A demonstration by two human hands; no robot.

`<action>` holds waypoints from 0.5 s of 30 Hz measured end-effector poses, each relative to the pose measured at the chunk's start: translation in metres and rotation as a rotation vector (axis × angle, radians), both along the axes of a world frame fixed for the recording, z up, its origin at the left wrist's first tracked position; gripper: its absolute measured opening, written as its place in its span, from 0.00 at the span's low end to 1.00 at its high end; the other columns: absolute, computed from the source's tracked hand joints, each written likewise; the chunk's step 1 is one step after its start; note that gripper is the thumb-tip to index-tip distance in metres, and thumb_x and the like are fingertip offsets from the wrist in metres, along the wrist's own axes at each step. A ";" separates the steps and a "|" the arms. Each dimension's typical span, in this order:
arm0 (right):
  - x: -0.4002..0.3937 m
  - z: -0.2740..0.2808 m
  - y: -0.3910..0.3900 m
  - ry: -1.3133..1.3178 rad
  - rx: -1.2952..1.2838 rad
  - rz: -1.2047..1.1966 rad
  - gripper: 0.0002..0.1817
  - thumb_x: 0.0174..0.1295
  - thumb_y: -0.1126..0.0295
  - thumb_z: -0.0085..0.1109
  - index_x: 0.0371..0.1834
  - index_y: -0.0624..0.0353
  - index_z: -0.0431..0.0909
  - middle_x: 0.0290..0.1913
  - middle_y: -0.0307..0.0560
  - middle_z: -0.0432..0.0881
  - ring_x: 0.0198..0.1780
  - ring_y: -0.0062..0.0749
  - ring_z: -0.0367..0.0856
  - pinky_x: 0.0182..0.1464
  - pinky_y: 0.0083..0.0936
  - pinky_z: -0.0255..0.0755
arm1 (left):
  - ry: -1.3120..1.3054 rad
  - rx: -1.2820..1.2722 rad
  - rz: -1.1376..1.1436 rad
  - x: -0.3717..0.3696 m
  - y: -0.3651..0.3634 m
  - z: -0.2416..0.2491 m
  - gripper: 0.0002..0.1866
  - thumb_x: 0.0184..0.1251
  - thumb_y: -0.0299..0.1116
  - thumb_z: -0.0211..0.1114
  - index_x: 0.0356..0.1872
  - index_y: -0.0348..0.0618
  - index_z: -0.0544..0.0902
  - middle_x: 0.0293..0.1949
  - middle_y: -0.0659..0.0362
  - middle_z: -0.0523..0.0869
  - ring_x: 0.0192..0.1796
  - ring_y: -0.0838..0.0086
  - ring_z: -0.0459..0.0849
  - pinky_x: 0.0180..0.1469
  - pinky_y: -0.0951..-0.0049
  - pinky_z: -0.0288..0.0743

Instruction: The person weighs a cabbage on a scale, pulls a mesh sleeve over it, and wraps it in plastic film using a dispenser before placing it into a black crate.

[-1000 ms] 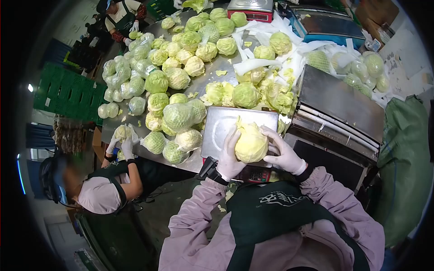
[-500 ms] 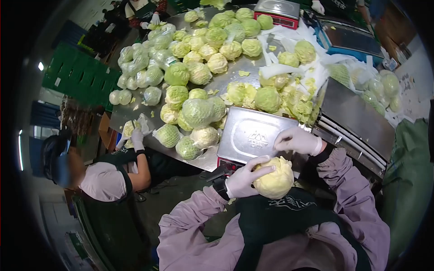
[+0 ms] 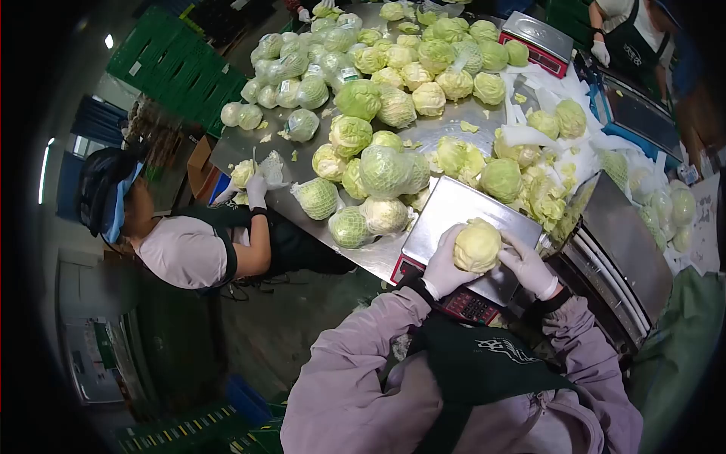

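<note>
Your left hand (image 3: pixel 446 266) cups the cabbage (image 3: pixel 478 246) above the scale (image 3: pixel 457 204), at the counter's (image 3: pixel 450 121) near edge. Your right hand (image 3: pixel 533 266) is half-curled at its right side; can't tell if it grips. Loose leaves (image 3: pixel 541 195) lie just past the scale's far edge.

I stand in a produce packing room: cabbages (image 3: pixel 436 55) heaped across my metal worktop (image 3: pixel 461 113) towards twelve o'clock, weighing scale (image 3: pixel 541 36) at one, stacked green crates (image 3: pixel 174 68) at ten
</note>
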State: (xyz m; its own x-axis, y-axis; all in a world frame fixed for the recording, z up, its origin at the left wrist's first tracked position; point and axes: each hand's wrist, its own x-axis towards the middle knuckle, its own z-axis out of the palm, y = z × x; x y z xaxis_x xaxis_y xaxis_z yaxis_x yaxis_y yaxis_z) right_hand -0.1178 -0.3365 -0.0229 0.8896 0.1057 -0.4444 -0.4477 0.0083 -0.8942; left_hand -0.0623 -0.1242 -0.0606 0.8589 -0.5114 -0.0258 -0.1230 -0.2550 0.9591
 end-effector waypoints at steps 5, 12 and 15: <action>-0.005 -0.012 0.011 -0.137 -0.139 -0.030 0.39 0.59 0.67 0.64 0.71 0.65 0.55 0.61 0.55 0.72 0.57 0.32 0.75 0.57 0.26 0.71 | -0.025 0.067 -0.050 -0.001 -0.001 -0.001 0.58 0.37 0.32 0.79 0.71 0.39 0.50 0.66 0.43 0.58 0.68 0.52 0.62 0.70 0.63 0.59; -0.004 -0.006 0.017 -0.059 -0.179 -0.067 0.44 0.54 0.67 0.70 0.71 0.65 0.54 0.62 0.56 0.71 0.58 0.33 0.74 0.58 0.26 0.70 | -0.073 0.116 -0.124 0.003 0.018 0.001 0.63 0.39 0.38 0.80 0.72 0.34 0.44 0.68 0.39 0.54 0.72 0.49 0.54 0.73 0.61 0.51; -0.009 -0.020 0.009 -0.071 -0.170 -0.072 0.45 0.53 0.63 0.71 0.71 0.65 0.55 0.63 0.57 0.70 0.58 0.36 0.74 0.60 0.29 0.69 | -0.107 0.150 -0.172 0.004 0.027 0.000 0.62 0.40 0.37 0.79 0.72 0.34 0.44 0.70 0.40 0.53 0.74 0.50 0.52 0.73 0.62 0.49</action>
State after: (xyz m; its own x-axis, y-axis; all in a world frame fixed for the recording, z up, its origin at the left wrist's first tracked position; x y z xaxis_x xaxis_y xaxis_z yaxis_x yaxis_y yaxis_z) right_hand -0.1270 -0.3274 -0.0428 0.9217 -0.0306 -0.3867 -0.3875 -0.1161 -0.9145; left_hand -0.0586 -0.0970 -0.0605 0.7617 -0.6474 -0.0259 -0.2754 -0.3598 0.8915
